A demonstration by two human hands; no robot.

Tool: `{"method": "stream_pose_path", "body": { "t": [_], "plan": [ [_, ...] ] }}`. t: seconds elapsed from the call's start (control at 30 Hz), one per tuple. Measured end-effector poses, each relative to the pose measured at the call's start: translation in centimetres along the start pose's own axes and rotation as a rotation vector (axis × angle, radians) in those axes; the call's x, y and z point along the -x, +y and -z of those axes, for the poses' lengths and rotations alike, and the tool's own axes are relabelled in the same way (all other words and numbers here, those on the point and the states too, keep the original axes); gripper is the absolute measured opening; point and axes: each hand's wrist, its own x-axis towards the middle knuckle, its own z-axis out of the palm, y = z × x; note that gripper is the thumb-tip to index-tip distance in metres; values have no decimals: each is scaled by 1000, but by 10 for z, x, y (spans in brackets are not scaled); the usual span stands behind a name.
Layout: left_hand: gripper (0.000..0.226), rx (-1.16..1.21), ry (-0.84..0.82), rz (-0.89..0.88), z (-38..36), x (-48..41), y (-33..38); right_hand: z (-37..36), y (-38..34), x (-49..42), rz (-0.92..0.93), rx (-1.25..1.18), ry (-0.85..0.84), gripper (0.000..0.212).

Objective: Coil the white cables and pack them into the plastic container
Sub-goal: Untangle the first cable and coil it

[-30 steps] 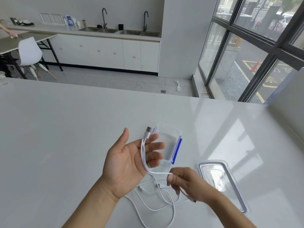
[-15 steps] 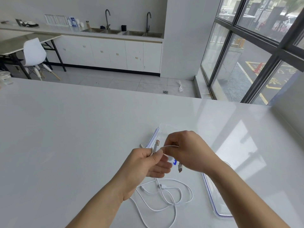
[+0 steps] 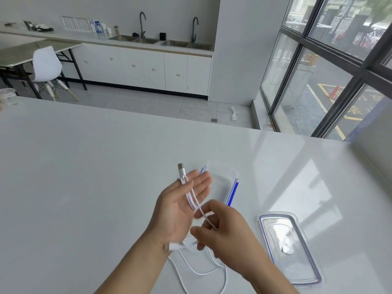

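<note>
We are holding our left hand (image 3: 180,205) up with the palm toward us and the fingers almost straight. A white cable (image 3: 192,200) is lying in a few loops across these fingers. Its metal plug is standing up above the fingertips, and the thumb tip seems to be pressing the cable there against the forefinger. Our right hand (image 3: 226,233) is staying just below and in front of it, with the fingers curled. It is pinching the same cable where it is running down from the loops. The fingertips are a little blurred. A second plug is hanging near the left wrist, also blurred.

Under both hands, the loose cables (image 3: 201,271) are lying in open curves on the white tabletop (image 3: 84,166). We cannot tell how many they are.

The plastic container (image 3: 230,183) is standing on the tabletop just behind the hands, clear, with blue clips along its sides and nothing on top of it. Its lid (image 3: 297,264) is lying flat to the right, apart from the container.

A clear cup (image 3: 8,97) is standing at the far left edge. Beyond the tabletop, a white chair (image 3: 45,63) is standing by another table, and white cabinets (image 3: 148,68) with sinks are running along the wall. Large windows (image 3: 318,71) are showing a street on the right.
</note>
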Motion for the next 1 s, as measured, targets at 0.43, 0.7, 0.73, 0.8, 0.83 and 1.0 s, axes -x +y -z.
{"method": "stream_pose_path", "body": {
  "t": [0.43, 0.7, 0.73, 0.8, 0.83, 1.0],
  "plan": [
    [26, 206, 147, -209, 18, -18, 53, 25, 82, -10, -43, -254, -35, 22],
    [26, 254, 230, -335, 36, -16, 80, 20, 113, -6, -38, -905, 197, 46],
    [26, 255, 238, -350, 38, -16, 84, 21, 118, -4, -15, -757, 208, 47],
    [26, 248, 241, -353, 38, -16, 84, 17, 130, -5, 50, -145, 125, 52],
    [26, 240, 234, -342, 37, -16, 81, 12, 135, -8, 77, 184, 73, 55],
    [28, 239, 137, -255, 24, -17, 67, 0, 135, -32, -28, 550, 77, 29]
  ]
}}
